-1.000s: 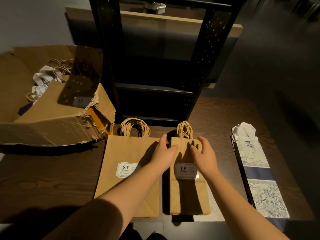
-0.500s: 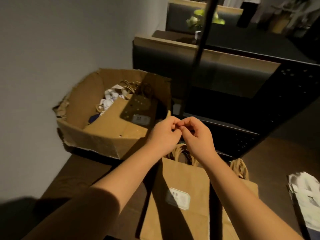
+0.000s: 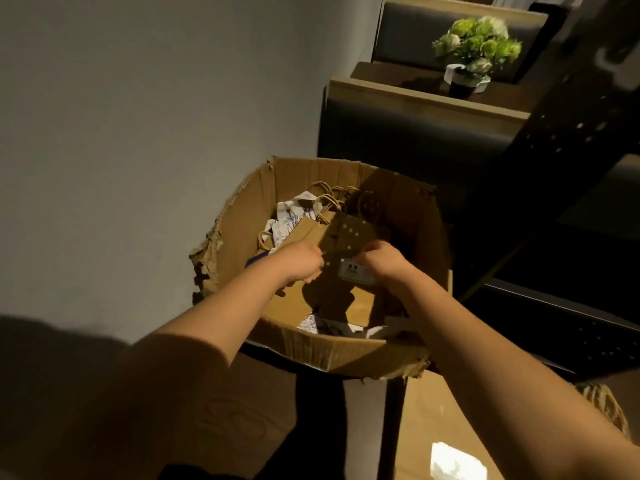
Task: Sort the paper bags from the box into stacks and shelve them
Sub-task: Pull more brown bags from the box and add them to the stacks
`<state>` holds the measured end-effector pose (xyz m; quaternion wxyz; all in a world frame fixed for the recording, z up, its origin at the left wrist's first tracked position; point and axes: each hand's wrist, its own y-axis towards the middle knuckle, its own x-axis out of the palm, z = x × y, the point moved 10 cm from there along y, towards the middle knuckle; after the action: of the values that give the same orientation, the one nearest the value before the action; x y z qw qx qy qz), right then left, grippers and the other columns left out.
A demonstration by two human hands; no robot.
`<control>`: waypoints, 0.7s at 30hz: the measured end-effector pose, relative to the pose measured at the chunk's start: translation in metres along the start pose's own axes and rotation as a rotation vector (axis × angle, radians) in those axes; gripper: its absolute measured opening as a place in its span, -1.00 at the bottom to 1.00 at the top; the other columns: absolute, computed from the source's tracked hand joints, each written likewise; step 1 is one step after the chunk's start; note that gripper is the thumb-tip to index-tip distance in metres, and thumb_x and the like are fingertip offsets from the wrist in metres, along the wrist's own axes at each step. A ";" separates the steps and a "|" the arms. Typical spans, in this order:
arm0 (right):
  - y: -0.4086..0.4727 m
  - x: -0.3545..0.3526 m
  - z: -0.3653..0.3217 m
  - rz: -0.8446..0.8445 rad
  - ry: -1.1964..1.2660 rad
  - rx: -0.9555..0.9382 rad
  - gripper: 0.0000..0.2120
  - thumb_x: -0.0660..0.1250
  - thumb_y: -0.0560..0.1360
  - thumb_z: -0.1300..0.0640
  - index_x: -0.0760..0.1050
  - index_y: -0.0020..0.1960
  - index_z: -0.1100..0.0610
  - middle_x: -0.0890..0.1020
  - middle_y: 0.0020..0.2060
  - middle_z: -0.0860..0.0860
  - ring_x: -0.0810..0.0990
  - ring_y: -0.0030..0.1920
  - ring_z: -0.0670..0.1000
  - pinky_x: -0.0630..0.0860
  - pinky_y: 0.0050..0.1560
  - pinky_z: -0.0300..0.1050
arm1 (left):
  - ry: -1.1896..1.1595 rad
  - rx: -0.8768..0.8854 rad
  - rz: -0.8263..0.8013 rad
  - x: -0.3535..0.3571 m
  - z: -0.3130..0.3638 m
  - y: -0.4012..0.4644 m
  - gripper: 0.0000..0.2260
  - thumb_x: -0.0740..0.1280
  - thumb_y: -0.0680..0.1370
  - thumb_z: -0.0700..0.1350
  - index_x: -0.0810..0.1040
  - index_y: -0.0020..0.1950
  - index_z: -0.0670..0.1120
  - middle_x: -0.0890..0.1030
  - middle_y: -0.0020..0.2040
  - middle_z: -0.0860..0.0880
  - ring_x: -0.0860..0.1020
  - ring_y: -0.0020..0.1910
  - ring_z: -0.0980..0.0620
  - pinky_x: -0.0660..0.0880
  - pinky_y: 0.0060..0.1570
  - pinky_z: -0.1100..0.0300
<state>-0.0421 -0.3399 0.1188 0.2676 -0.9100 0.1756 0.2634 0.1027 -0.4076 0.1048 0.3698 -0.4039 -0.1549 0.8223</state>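
Inside the torn brown cardboard box (image 3: 349, 355) by the grey wall (image 3: 138, 116), left hand (image 3: 300, 263) curled around the left edge of a flat brown paper bag with a white label (image 3: 346, 244). Right hand (image 3: 382, 263) curled over the same bag's right side beside the label, exact grip hidden. More brown and white printed paper bags (image 3: 294, 216) heaped behind.

Torn corrugated cardboard box (image 3: 239, 237); matt brown kraft paper bags (image 3: 332, 237).

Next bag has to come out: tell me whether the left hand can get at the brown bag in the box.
Probably yes. The left hand is already inside the open box, at the brown bag lying on top; nothing covers it. Whether the fingers grip it yet is unclear.
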 end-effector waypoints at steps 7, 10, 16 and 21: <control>0.042 0.040 0.045 -0.096 -0.005 0.255 -0.67 0.24 0.58 0.17 0.41 0.29 0.30 0.50 -0.09 0.10 0.47 -0.04 0.10 0.44 -0.08 -0.04 | 0.056 -0.137 -0.041 -0.018 -0.041 0.050 -0.73 0.22 0.58 -0.17 0.44 0.26 -0.21 0.54 0.01 -0.21 0.44 -0.22 -0.07 0.38 -0.22 0.11; 0.045 0.038 0.065 -0.040 -0.097 0.286 -0.65 0.20 0.60 0.13 0.39 0.32 0.28 0.53 0.10 0.17 0.46 -0.03 0.07 0.37 -0.09 -0.13 | 0.099 -0.132 0.015 -0.030 -0.043 0.066 -0.65 0.23 0.60 -0.16 0.37 0.36 -0.26 0.53 0.11 -0.24 0.43 -0.22 -0.04 0.39 -0.16 0.10; 0.052 0.029 0.092 -0.003 -0.060 0.391 -0.78 0.16 0.61 0.11 0.46 0.12 0.23 0.49 -0.22 0.06 0.47 -0.23 0.02 0.40 -0.24 -0.12 | 0.117 -0.175 0.074 -0.046 -0.062 0.088 -0.57 0.27 0.59 -0.13 0.35 0.42 -0.26 0.45 0.34 -0.24 0.49 0.19 -0.16 0.44 0.12 0.07; 0.054 0.038 0.102 0.037 0.239 0.456 -0.84 0.23 0.57 0.16 0.49 0.07 0.22 0.55 -0.10 0.11 0.53 -0.05 0.10 0.46 -0.02 -0.01 | 0.095 -0.274 -0.017 -0.037 -0.083 0.087 -0.56 0.24 0.61 -0.06 0.33 0.44 -0.21 0.50 0.29 -0.22 0.43 -0.15 -0.04 0.41 -0.22 0.17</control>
<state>-0.0761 -0.3305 0.0028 0.4385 -0.8474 0.2775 0.1127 0.1399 -0.4976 0.0247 0.3253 -0.4877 -0.2513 0.7702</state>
